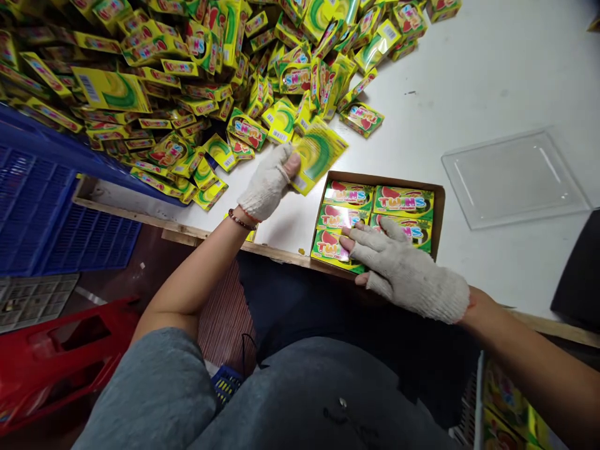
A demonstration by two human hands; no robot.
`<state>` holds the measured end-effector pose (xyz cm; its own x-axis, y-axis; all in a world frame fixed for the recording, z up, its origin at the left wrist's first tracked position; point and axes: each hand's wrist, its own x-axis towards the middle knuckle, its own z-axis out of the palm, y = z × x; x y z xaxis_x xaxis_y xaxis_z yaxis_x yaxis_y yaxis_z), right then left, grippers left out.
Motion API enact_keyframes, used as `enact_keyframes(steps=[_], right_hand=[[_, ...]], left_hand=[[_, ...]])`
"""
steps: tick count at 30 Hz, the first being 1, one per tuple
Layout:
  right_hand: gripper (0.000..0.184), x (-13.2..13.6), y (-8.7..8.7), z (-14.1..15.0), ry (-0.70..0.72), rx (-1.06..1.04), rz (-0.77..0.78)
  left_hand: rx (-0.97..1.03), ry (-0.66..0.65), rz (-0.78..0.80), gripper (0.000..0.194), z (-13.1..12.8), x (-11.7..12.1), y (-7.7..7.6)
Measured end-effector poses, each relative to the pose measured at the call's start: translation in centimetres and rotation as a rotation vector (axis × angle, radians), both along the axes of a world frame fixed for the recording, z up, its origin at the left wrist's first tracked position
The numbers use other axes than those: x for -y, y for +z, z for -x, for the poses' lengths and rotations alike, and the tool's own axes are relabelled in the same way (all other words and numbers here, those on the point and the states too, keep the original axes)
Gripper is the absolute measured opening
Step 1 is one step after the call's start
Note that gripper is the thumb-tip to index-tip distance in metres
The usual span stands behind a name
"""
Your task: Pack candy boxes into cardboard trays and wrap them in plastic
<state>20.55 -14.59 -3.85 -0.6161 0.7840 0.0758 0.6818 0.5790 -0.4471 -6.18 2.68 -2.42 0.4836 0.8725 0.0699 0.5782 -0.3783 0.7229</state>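
My left hand [272, 181], in a white fingerless-tip glove, grips a small yellow-green candy box [319, 156] by its near edge, with the plain swirl side showing. It holds the box above the white table, left of an open cardboard carton [439, 215]. Inside the carton lie rows of small "TWINS" candy boxes [405, 199], face up. My right hand [398, 265], gloved the same way, rests with fingers stretched over the boxes at the carton's near side. It hides part of the near row, including the near right corner.
A big heap of the same candy boxes [164, 47] covers the far left of the table. A clear plastic lid [515, 178] lies on the right, near a black object [581, 269]. Blue crates [42, 200] and a red plastic stool [65, 362] stand at the left.
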Motion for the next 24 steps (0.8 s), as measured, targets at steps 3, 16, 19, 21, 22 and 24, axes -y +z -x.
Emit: enact_keyframes(steps=[3, 16, 19, 21, 22, 24], right_hand=[[0.055, -0.1, 0.3, -0.7, -0.049, -0.070, 0.110], [0.063, -0.9, -0.9, -1.3, -0.085, -0.229, -0.131], [0.058, -1.2, -1.0, -1.2, -0.063, -0.259, -0.172], [0.052, -1.1, -1.0, -1.1, -0.064, -0.275, -0.214], [0.049, -1.0, -1.1, -1.1, -0.065, -0.281, -0.227], [0.042, -0.7, -1.3, -1.0, -0.067, -0.294, -0.230]], left_hand=[[0.162, -0.268, 0.346, 0.046, -1.1, 2.7, 3.4], [-0.306, -1.026, -0.053, 0.012, -4.9, 6.5, 5.8], [-0.320, -1.034, -0.098, 0.005, -4.9, 7.5, 6.1], [-0.348, -1.030, -0.120, 0.007, -5.1, 7.9, 6.4], [-0.371, -1.022, -0.126, 0.008, -5.2, 8.0, 6.5], [-0.411, -1.005, -0.128, 0.009, -5.2, 8.1, 6.4]])
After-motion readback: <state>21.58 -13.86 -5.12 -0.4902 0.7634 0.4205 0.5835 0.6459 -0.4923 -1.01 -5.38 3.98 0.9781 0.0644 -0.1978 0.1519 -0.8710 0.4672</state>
